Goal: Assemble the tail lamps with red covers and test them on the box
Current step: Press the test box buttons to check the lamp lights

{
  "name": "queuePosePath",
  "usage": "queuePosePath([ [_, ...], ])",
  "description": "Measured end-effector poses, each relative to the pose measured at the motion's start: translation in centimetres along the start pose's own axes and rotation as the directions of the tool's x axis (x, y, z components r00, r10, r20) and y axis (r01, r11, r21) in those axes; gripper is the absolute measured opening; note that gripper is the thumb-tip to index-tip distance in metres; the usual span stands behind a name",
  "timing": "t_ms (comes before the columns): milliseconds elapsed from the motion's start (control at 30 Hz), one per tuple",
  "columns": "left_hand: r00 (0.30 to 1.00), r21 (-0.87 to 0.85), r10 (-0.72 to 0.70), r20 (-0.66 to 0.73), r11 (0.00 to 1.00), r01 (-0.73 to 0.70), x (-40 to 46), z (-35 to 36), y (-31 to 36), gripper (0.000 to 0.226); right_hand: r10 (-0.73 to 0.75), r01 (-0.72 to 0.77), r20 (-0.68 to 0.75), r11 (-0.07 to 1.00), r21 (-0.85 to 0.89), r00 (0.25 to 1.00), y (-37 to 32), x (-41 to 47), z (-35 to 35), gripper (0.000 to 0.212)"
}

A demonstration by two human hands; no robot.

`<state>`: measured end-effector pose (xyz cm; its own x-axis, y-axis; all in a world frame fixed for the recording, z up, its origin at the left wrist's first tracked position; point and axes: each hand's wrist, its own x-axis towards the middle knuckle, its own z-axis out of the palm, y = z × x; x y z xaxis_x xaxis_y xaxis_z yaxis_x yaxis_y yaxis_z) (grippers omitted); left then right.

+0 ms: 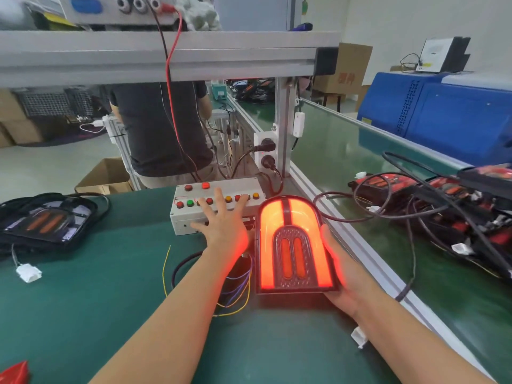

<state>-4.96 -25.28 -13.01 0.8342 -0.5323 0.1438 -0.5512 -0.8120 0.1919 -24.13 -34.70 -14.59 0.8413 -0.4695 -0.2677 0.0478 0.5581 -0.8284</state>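
Observation:
An arch-shaped tail lamp (293,245) with a red cover glows bright orange-red in front of me. My right hand (336,270) grips it from below and along its right edge. A white test box (191,214) with red, green and orange buttons sits on the green table just beyond. My left hand (221,220) lies spread over the box, straight fingers touching the button row. Coloured wires (238,289) run from under the lamp toward the box.
An unlit lamp with black cables (47,220) lies at left, with a white connector (29,273) near it. A heap of lamps and cables (448,214) sits on the conveyor at right. A red cover's corner (13,372) shows bottom left. A person stands behind the bench.

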Motion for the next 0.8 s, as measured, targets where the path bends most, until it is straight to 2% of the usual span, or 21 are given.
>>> queuePosePath([
  [333,1.0,0.015,-0.012,0.026,1.0,0.012,-0.1,-0.5,0.2,0.088,-0.009,0.008,-0.04,1.0,-0.028,0.999,-0.1,-0.2,0.1,0.065],
  [500,0.999,0.012,-0.001,0.054,1.0,0.0,-0.2,-1.2,0.2,0.073,-0.014,0.013,-0.041,1.0,-0.018,0.999,-0.2,-0.4,0.3,0.059],
  [633,0.996,0.118,0.085,-0.011,0.99,-0.083,0.0,-1.9,-0.1,0.068,0.0,0.0,-0.015,1.0,-0.008,1.0,-0.3,-0.6,0.4,0.056],
  [800,0.987,0.14,0.158,-0.003,0.978,-0.156,0.2,-2.2,-0.3,0.064,0.004,-0.004,-0.02,1.0,0.004,1.0,-0.3,-0.6,0.4,0.057],
])
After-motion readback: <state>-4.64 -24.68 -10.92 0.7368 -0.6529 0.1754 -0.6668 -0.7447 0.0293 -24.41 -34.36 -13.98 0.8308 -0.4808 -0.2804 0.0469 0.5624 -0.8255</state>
